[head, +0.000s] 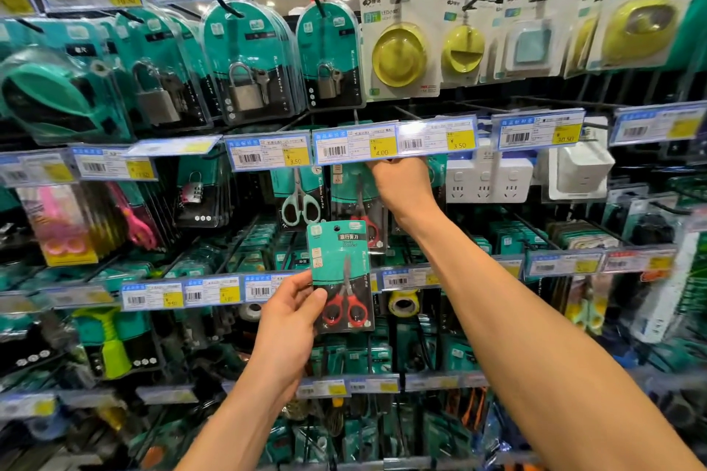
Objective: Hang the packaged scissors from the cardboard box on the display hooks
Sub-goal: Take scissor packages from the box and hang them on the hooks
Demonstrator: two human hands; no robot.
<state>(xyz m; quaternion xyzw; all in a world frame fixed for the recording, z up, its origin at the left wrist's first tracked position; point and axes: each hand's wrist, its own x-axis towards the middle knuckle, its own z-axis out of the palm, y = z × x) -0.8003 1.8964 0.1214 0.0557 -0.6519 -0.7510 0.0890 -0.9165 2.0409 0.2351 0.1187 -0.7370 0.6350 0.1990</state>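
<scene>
Two hands were up at the hanging display as I watched from my end. Far left, on the second row, I could see a clear pack of pink plastic-handled scissors (pixel 65 226), and above it silver padlocks in teal blister packs (pixel 245 61).

Nearer the middle, the left hand (pixel 290 314) gripped a teal card blister pack of red-handled travel scissors (pixel 341 279) by its lower left edge, thumb pressed on the front. That pack stood upright in the air in front of the shelves, with the hang hole at its top on no hook.

Just behind and above it hung a pack of pale green-handled scissors (pixel 300 199). Beside that, to the right, hung another teal pack of red-handled scissors (pixel 359 199), under a white and yellow price label marked 4.00 (pixel 355 145).

The right hand (pixel 401 183) reached up to that label's lower edge, its back toward me. Its fingers were tucked up behind the label, so I could not tell whether they had closed on anything.

Further right, round yellow night lights on white cards (pixel 399 53) hung on the top row. White plastic wall sockets (pixel 486 180) sat just beside the right hand on the row below.
</scene>
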